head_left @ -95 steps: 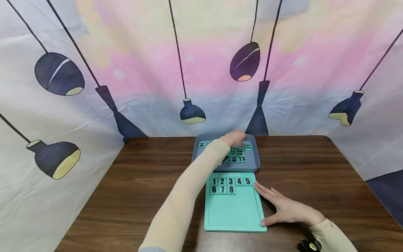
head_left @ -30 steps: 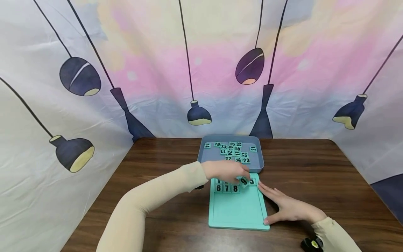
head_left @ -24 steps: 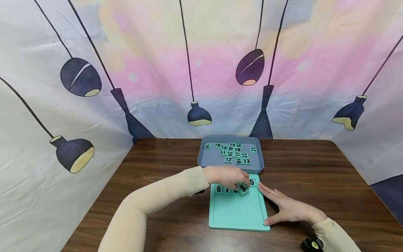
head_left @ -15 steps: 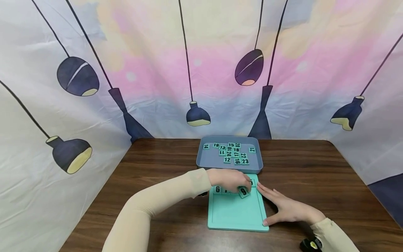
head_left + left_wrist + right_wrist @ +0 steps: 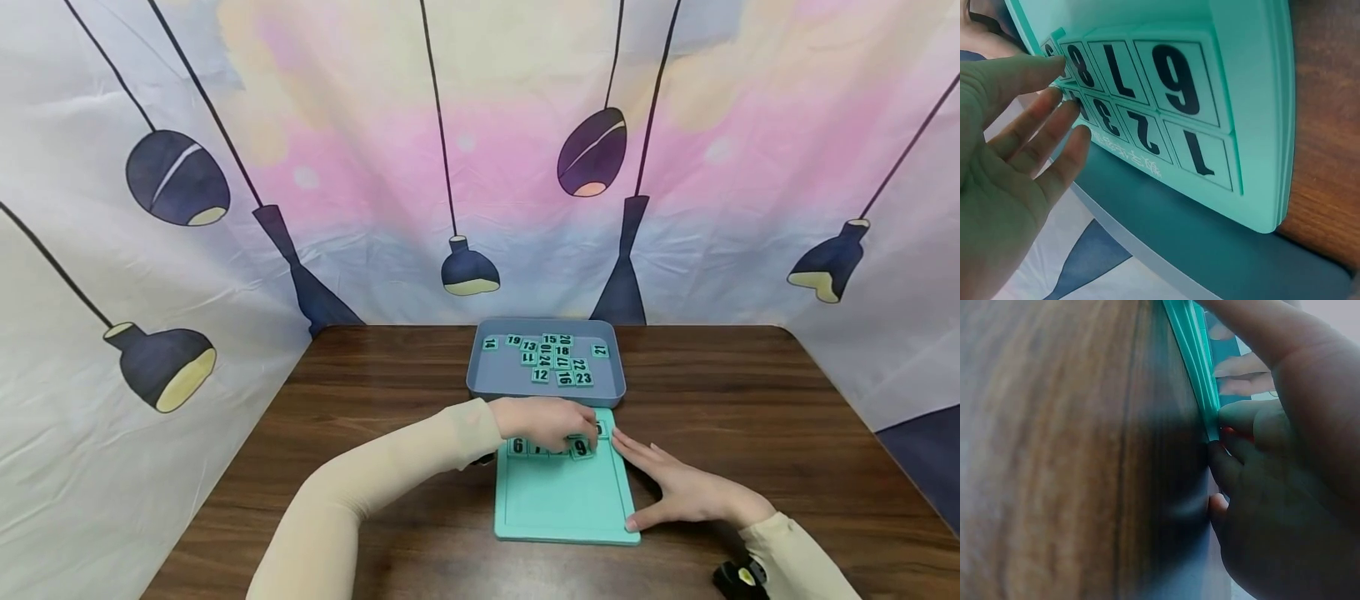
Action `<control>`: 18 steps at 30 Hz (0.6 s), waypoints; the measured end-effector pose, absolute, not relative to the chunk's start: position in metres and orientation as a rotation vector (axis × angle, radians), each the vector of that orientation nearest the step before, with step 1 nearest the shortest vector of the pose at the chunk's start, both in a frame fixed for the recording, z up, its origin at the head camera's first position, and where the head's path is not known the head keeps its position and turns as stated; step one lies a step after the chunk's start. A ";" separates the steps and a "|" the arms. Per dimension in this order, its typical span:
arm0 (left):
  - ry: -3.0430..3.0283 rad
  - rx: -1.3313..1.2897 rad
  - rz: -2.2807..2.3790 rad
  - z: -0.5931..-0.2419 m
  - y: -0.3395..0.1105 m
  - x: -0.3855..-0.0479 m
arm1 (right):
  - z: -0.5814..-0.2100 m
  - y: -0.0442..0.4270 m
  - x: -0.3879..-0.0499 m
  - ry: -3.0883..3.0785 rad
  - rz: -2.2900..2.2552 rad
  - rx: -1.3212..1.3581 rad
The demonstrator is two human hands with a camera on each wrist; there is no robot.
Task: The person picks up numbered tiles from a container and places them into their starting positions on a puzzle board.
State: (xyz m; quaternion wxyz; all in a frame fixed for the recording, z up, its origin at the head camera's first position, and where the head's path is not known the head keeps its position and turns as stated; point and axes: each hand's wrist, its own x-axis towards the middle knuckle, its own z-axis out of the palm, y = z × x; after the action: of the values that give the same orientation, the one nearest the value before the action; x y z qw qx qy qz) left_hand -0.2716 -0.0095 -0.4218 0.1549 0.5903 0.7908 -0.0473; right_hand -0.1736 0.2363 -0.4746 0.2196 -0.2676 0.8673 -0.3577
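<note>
My left hand (image 5: 542, 422) reaches over the top rows of a mint-green number board (image 5: 564, 503) and pinches the number tile 9 (image 5: 581, 449), which sits right of the 8 in the second row. In the left wrist view, thumb and fingertips of the left hand (image 5: 1016, 134) are at this tile, mostly hidden there, beyond the upright 6 tile (image 5: 1175, 80). Tiles 1 to 5 form the first row, partly covered in the head view. My right hand (image 5: 686, 492), fingers spread, touches the board's right edge; the right wrist view shows its fingertips against that edge.
Behind the board stands a blue-grey tray (image 5: 480, 387) with several loose number tiles (image 5: 562, 351), some turned sideways. Both rest on a dark wooden table (image 5: 390, 367). A cloth printed with lamps (image 5: 360, 150) hangs behind the table.
My left hand has come from the tray to the board with the 9 tile. The tile was tilted and now lies nearly straight beside the 8. My right hand stays at the edge.
</note>
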 end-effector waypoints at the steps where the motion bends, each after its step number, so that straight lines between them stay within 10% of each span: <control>1: 2.275 1.691 -0.131 -0.422 -0.010 -0.271 | -0.474 0.236 -0.174 2.399 -0.990 -0.737; 18: 2.463 1.742 -0.130 -0.435 -0.016 -0.255 | -0.472 0.235 -0.172 2.406 -0.993 -0.743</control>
State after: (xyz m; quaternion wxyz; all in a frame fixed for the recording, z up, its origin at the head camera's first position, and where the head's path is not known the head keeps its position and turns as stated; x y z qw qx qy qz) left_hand -0.2547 -0.0157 -0.4351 0.0610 0.5760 0.8141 -0.0429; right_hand -0.1723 0.2351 -0.4717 0.2158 -0.2681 0.8679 -0.3583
